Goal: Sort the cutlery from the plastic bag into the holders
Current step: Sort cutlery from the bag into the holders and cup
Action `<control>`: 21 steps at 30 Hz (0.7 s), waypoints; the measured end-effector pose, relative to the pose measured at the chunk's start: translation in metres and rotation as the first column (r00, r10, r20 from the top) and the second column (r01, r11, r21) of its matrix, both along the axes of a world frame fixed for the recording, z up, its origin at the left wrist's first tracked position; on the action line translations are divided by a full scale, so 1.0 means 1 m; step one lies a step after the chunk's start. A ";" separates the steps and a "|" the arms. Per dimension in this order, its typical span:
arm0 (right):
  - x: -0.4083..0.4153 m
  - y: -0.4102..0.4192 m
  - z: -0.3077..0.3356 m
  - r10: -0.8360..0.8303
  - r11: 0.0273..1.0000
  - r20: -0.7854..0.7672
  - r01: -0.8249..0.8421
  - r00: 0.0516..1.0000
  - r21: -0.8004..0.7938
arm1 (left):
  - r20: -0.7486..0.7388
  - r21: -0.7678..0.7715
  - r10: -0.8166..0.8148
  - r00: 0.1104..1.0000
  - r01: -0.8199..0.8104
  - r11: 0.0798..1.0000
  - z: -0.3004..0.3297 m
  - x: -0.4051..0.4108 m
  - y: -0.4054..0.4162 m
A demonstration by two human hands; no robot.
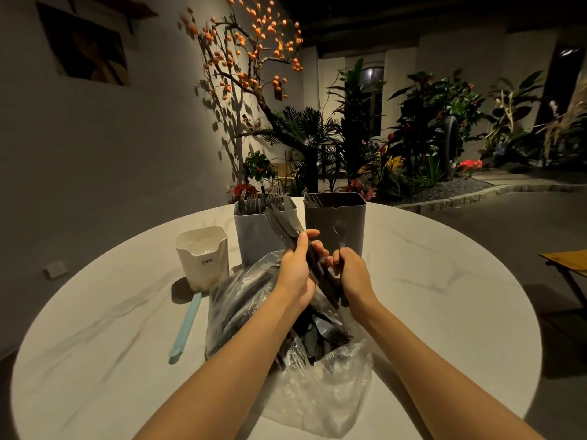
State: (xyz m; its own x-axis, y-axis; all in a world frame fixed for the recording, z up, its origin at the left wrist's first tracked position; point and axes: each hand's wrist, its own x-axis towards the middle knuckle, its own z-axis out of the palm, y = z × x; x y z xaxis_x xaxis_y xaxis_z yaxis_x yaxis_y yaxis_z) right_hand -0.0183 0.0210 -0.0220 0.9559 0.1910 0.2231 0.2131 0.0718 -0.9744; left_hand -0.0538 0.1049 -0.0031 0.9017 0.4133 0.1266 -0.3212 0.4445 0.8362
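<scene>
The left hand (293, 268) grips a bundle of dark knives (287, 228); just beside it the right hand (351, 273) pinches a fork (339, 231), both above the plastic bag (317, 392).

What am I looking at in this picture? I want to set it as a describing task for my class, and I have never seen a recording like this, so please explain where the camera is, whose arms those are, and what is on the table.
There is no machine here. The one picture comes from a wide-angle camera worn on a person's head, looking forward and down, so the two bare arms are that person's own.

They work at a round white table. In front lies a clear plastic bag of dark cutlery. Behind it stand three holders: a small white holder on the left, a grey holder already holding forks, and a dark holder. A light blue utensil lies on the table beside the bag.

The left hand grips a bundle of dark knives. The right hand pinches a single fork, prongs up.
</scene>
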 end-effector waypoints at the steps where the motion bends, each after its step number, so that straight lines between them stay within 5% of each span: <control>1: 0.002 0.000 0.001 -0.003 1.000 0.016 0.003 1.000 -0.018 | -0.012 0.019 0.005 1.000 -0.004 1.000 -0.001 0.001 0.000; 7: 0.007 0.000 0.011 0.048 0.999 0.101 -0.046 0.994 -0.021 | -0.030 0.028 0.031 0.999 -0.030 0.999 0.011 0.014 0.002; 21: 0.037 0.008 0.047 0.075 0.997 0.027 -0.075 0.997 -0.006 | -0.045 0.212 0.075 0.996 -0.064 0.975 0.067 0.045 0.018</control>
